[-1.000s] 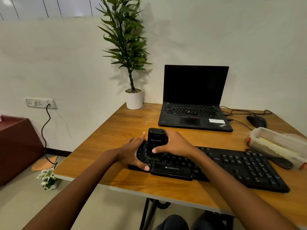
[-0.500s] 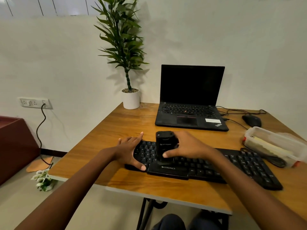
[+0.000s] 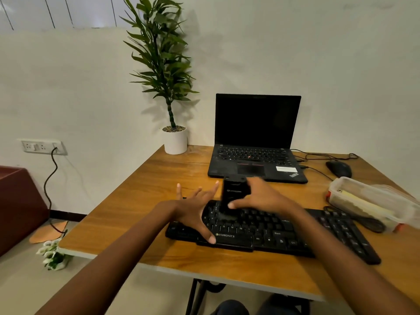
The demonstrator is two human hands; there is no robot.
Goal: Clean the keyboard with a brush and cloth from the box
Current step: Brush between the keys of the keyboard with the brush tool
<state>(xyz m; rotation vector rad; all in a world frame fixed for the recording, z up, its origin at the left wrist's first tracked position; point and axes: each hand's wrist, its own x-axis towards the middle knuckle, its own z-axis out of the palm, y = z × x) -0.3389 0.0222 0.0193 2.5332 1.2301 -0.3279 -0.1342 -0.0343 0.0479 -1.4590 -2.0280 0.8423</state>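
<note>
A black keyboard [image 3: 284, 233] lies across the front of the wooden table [image 3: 159, 183]. My right hand [image 3: 266, 198] grips an upright black brush [image 3: 234, 196] whose bristle end touches the keys left of the middle. My left hand [image 3: 195, 208] lies spread over the keyboard's left end, fingers straight, thumb on the front edge. A clear plastic box [image 3: 368, 201] with something yellowish inside stands at the right edge of the table. No cloth can be made out apart from that.
An open black laptop [image 3: 256, 142] stands behind the keyboard. A black mouse [image 3: 338, 168] and its cables lie at the back right. A potted plant [image 3: 175, 139] occupies the back left corner. The table's front edge runs just below the keyboard.
The brush and my right hand have moved rightward along the keys. My left hand has spread its fingers wider on the keyboard's left end.
</note>
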